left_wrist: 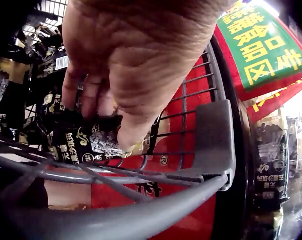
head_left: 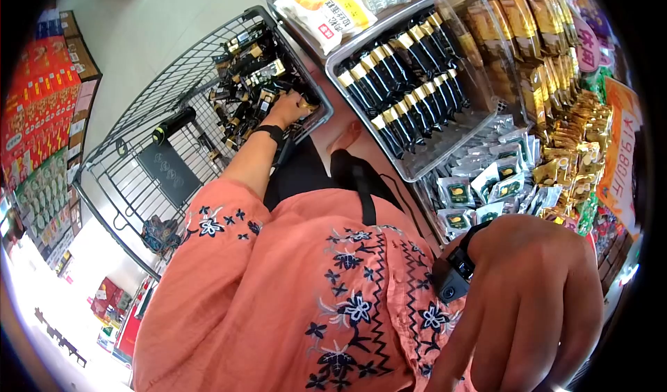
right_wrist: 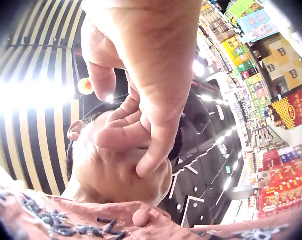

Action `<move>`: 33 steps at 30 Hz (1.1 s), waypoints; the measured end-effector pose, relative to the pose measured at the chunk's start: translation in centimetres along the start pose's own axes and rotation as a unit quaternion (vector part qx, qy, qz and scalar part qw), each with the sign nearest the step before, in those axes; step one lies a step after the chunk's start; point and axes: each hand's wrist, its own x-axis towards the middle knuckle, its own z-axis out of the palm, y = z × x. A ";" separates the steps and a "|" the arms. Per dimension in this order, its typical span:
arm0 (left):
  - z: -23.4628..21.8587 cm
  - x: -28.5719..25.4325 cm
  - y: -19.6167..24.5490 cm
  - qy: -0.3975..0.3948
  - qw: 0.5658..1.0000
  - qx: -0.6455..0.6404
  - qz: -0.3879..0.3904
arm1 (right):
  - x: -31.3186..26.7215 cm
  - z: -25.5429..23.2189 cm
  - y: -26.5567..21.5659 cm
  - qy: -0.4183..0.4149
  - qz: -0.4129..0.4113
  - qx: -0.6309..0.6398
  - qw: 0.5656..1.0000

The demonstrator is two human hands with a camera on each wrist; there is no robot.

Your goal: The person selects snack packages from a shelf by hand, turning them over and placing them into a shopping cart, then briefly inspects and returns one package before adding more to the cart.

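My left hand reaches into the front corner of a grey wire shopping cart, among a heap of small black-and-gold snack packets. In the left wrist view, its thumb and curled fingers pinch a black packet with white and gold print, just inside the cart's rim. Close to the head camera, my right hand is raised in front of the chest. The right wrist view shows its fingers loosely bent in front of the face, with nothing in them.
A clear bin of black packets stands right of the cart, beside silver packets and gold packets. A larger yellow-and-white bag lies behind it. A dark bottle-shaped thing is in the cart. Red boxed goods line the left.
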 end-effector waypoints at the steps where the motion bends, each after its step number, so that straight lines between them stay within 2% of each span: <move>1: 0.1 0.1 -0.3 0.030 0.999 0.006 0.023 | -0.2 0.7 0.0 0.024 0.006 0.008 1.000; 2: 0.2 -0.2 -0.6 0.060 0.997 0.013 0.044 | -0.4 1.4 -0.1 0.049 0.012 0.016 0.999; 3: 0.3 -0.4 -1.0 0.091 0.994 0.020 0.064 | -1.7 4.2 -0.1 0.136 0.016 0.041 0.990; 4: -1.1 -1.6 0.1 0.099 0.992 0.010 0.080 | -2.6 4.9 -0.3 0.152 0.017 0.043 0.987; 5: -2.8 -2.9 1.2 0.099 0.994 -0.028 0.038 | -3.5 5.7 -0.6 0.168 0.017 0.044 0.985; 7: -5.7 -6.0 3.4 0.093 0.989 -0.104 -0.043 | -4.6 2.6 -0.6 0.088 0.010 0.008 0.996; 8: -6.1 -6.3 2.1 0.126 0.981 -0.144 -0.042 | -4.8 0.6 -0.2 0.059 0.005 -0.009 0.998; 9: -7.8 -8.8 4.3 0.146 0.960 -0.226 -0.073 | -5.0 -1.3 0.3 0.031 -0.001 -0.026 0.999; 10: -9.2 -10.0 4.7 0.154 0.938 -0.301 -0.072 | -6.2 -1.8 0.9 0.152 -0.025 -0.119 0.981; 11: -10.4 -11.1 4.7 0.161 0.910 -0.375 -0.071 | -7.3 -2.4 1.5 0.274 -0.025 -0.208 0.939; 13: -13.1 -13.6 6.2 0.170 0.866 -0.469 -0.035 | -8.4 -4.7 3.0 0.449 0.038 -0.337 0.827; 14: -14.4 -15.3 8.5 0.178 0.851 -0.494 0.005 | -9.5 -6.5 3.8 0.491 0.071 -0.359 0.790; 15: -15.4 -17.2 11.2 0.177 0.827 -0.532 0.054 | -10.6 -7.9 4.5 0.516 0.094 -0.336 0.783; 19: -16.4 -19.2 15.5 0.174 0.763 -0.603 0.153 | -12.2 -9.4 7.5 0.534 0.132 -0.335 0.765; 23: -15.5 -20.6 21.0 0.136 0.775 -0.591 0.179 | -12.0 -8.4 9.1 0.515 0.162 -0.318 0.779; 27: -13.8 -20.3 22.6 0.109 0.812 -0.544 0.182 | -13.2 -8.5 10.1 0.485 0.154 -0.274 0.816; 31: -12.2 -20.6 25.0 0.085 0.816 -0.542 0.179 | -14.7 -7.2 9.6 0.475 0.137 -0.271 0.826; 32: -11.9 -20.7 25.6 0.090 0.830 -0.513 0.199 | -15.1 -6.8 9.4 0.476 0.129 -0.278 0.824; 33: -11.7 -20.5 25.8 0.069 0.810 -0.545 0.206 | -15.5 -6.3 9.1 0.477 0.121 -0.284 0.823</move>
